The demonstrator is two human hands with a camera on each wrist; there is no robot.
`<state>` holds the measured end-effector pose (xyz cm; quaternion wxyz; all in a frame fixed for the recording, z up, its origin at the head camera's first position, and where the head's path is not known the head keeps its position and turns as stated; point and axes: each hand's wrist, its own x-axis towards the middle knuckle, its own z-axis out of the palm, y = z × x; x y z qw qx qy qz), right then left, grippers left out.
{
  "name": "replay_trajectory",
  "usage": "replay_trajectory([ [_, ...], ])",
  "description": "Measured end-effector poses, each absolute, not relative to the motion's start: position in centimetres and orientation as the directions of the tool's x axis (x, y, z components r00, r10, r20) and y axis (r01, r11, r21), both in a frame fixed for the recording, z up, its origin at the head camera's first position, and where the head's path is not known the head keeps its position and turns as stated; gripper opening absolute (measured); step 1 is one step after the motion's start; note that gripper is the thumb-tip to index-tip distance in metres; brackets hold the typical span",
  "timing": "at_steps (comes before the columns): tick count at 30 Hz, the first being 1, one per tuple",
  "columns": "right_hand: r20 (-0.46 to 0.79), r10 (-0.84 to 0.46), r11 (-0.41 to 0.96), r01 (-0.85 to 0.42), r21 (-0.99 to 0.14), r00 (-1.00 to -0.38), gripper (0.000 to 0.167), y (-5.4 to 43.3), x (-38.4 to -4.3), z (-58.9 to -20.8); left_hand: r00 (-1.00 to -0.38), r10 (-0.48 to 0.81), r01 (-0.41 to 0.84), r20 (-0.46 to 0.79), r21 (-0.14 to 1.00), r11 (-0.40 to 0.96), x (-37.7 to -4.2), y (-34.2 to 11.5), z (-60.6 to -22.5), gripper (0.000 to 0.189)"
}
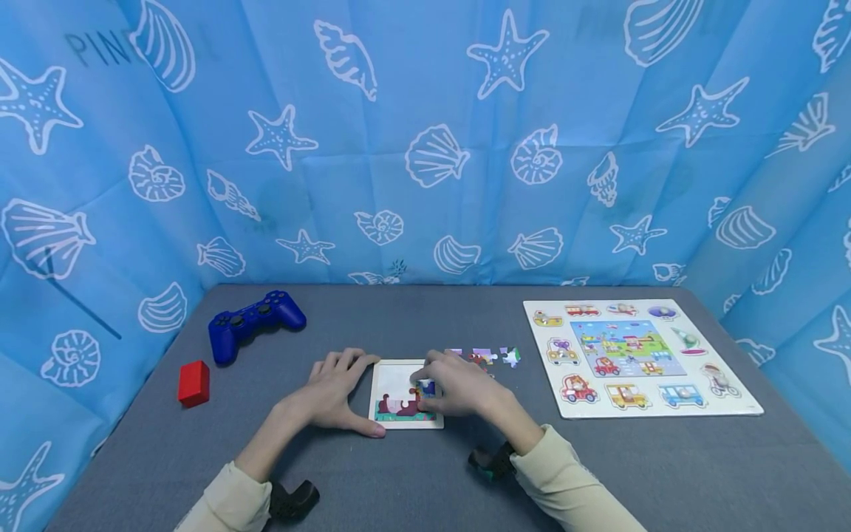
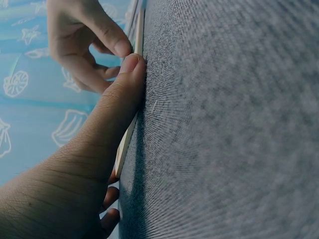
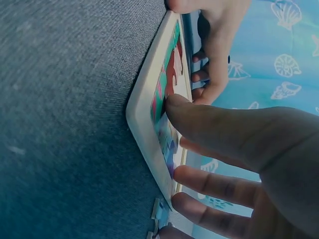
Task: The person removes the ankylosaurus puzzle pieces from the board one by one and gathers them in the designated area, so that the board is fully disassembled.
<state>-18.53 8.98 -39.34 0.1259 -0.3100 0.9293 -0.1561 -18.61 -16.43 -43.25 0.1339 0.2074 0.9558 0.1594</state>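
A small jigsaw puzzle in a pale wooden frame [image 1: 407, 425] lies on the grey table, with a white bare area at its upper left. Brown, pink and green pieces [image 1: 396, 406] fill its lower part. My left hand [image 1: 335, 390] steadies the frame's left side, fingers spread at the top corner and thumb at the bottom edge. Over the right side, my right hand [image 1: 464, 386] has thumb and curled fingertips around a dark blue puzzle piece [image 1: 428, 386], partly hidden by the fingers. In the right wrist view, the thumb [image 3: 187, 112] touches the picture surface.
Several loose puzzle pieces [image 1: 510, 356] lie just beyond my right hand. A large vehicle puzzle board [image 1: 628, 391] lies at the right. On the left are a blue game controller [image 1: 255, 321] and a red block [image 1: 193, 383]. A shell-patterned blue curtain [image 1: 425, 222] hangs behind the table.
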Motion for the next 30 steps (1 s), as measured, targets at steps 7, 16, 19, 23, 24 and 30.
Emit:
replay_trajectory([
  [7,-0.11,-0.615,0.754,-0.543,-0.369,-0.781,0.037,9.15,-18.42,-39.47,-0.88,0.437,0.355,-0.187,0.352,0.866,-18.56,-16.38,-43.2,0.116],
  [16,-0.071,-0.654,0.714,-0.584,-0.388,-0.753,0.027,9.62,-18.42,-39.33,-0.881,0.437,0.359,-0.182,0.345,0.867,-18.56,-16.4,-43.25,0.116],
  [19,-0.076,-0.647,0.722,-0.577,-0.382,-0.759,0.027,9.6,-18.33,-39.31,-0.88,0.439,0.361,-0.182,0.347,0.866,-18.55,-16.41,-43.28,0.116],
  [23,-0.08,-0.639,0.726,-0.566,-0.391,-0.765,0.029,9.6,-18.25,-39.26,-0.879,0.44,0.362,-0.182,0.347,0.865,-18.53,-16.39,-43.26,0.117],
  [24,-0.078,-0.639,0.725,-0.566,-0.393,-0.765,0.029,9.62,-18.24,-39.26,-0.879,0.44,0.362,-0.182,0.347,0.865,-18.53,-16.38,-43.25,0.117],
  [30,-0.05,-0.649,0.707,-0.578,-0.407,-0.759,0.028,9.79,-18.22,-39.32,-0.88,0.437,0.357,-0.184,0.349,0.866,-18.49,-16.3,-43.21,0.117],
])
